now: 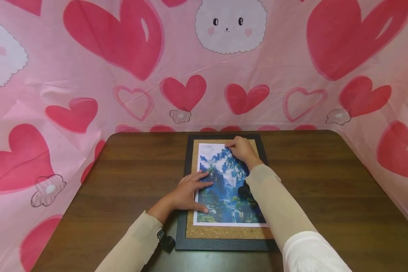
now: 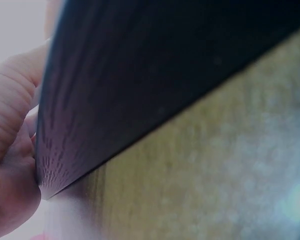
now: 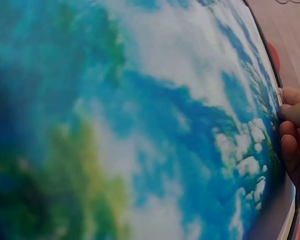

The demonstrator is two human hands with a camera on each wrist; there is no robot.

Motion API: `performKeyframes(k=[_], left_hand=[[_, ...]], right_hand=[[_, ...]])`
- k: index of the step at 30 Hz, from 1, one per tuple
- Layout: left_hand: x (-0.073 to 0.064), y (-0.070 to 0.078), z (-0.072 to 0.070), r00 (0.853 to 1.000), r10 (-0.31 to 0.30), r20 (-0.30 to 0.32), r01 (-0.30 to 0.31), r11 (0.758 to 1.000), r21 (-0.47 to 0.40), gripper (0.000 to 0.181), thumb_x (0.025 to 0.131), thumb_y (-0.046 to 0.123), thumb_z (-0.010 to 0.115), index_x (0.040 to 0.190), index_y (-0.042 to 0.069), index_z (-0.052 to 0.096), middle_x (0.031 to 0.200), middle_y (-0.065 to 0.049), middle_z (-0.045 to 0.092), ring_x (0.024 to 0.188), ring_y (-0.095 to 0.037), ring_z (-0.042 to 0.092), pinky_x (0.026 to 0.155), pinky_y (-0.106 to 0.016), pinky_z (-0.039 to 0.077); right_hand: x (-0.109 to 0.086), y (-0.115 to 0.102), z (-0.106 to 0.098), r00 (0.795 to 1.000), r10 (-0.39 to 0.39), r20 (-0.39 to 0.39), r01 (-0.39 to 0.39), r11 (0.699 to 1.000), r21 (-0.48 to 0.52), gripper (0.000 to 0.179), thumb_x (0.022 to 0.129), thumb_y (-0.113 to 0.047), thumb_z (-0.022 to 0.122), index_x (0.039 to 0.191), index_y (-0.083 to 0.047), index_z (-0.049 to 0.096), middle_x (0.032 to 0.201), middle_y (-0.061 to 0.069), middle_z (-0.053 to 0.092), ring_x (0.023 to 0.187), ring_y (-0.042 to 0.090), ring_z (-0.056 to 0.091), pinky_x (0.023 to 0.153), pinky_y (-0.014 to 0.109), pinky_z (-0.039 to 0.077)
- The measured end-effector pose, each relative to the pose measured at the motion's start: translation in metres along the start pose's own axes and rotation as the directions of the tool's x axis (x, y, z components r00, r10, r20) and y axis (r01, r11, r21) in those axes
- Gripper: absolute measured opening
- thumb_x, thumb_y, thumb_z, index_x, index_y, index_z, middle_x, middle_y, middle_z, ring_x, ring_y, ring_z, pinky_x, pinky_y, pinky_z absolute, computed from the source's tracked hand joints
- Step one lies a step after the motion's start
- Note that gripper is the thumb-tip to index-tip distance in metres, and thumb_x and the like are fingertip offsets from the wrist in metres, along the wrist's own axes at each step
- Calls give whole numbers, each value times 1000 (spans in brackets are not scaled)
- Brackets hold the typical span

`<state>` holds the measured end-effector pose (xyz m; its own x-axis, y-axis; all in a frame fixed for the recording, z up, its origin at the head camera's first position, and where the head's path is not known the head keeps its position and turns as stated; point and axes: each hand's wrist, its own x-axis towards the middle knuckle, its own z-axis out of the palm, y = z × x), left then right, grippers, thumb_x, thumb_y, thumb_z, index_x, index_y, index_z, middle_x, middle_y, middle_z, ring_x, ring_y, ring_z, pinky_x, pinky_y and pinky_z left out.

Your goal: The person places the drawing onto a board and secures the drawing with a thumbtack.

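A printed landscape picture (image 1: 224,181) of blue mountains and mist, with a white border, lies on a cork board (image 1: 227,232) in a black frame (image 1: 221,244). With fingers spread, my left hand (image 1: 186,192) rests on the print's left edge. My right hand (image 1: 243,150) is at the print's top edge, thumb and finger pinching a small pale thing (image 3: 279,93) that looks like a push pin; the fingers mostly hide it. The left wrist view shows part of the left hand (image 2: 10,110) beyond the dark frame edge.
The board lies on a dark brown wooden table (image 1: 139,170), near the middle. Pink cloth (image 1: 214,68) with red hearts hangs behind and at both sides. A small black wrist camera (image 1: 167,243) sits below the left wrist, close to the frame.
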<state>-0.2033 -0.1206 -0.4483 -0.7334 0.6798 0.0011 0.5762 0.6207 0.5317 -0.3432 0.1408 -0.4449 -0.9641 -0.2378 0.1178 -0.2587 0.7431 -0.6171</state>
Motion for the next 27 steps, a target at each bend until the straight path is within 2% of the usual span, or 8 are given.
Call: performKeyframes(k=[6,10,20,23,27], left_hand=[[-1,-1,0,1000,-1,-3,1,1000,0,84,72,54,82,143,20,52,159,-6,27,147,-30,14,112,-60,15],[0,0,-1,1000,1,-2,-1,1000,-3,84,72,54,81,143,20,52,159,-6,27,147,-30,14,112,-60,15],[0,-1,4,1000,20,6,-20,1000,3,84,73,54,80,144,19,51,159,-7,27,147,-31,15,111,-61,16],[0,0,3,1000,10,-5,-10,1000,-6,84,72,54,82,143,20,53,159,-7,27,147,-31,15,111,-61,15],[1,0,1,1000,8,-11,-8,1000,5,83,72,54,81,142,20,53,159,-6,28,147,-31,15,112,-61,15]], right_hand=[[0,-3,4,1000,-14,15,16,997,-74,21,93,-6,65,112,-5,73,98,14,62,89,29,60,85,42,53],[-2,-5,2,1000,-3,29,5,997,-77,22,93,-5,64,113,-4,73,100,14,60,91,29,61,88,43,52],[-14,10,3,998,30,55,-31,999,18,29,97,-12,60,125,-13,68,106,14,63,93,27,56,89,44,51],[-16,10,1,999,14,51,-17,998,68,32,98,-13,60,129,-11,65,106,16,62,92,29,55,90,45,50],[-17,9,-2,999,-32,40,29,997,73,37,95,-11,63,132,-4,61,100,16,61,85,28,55,86,45,50]])
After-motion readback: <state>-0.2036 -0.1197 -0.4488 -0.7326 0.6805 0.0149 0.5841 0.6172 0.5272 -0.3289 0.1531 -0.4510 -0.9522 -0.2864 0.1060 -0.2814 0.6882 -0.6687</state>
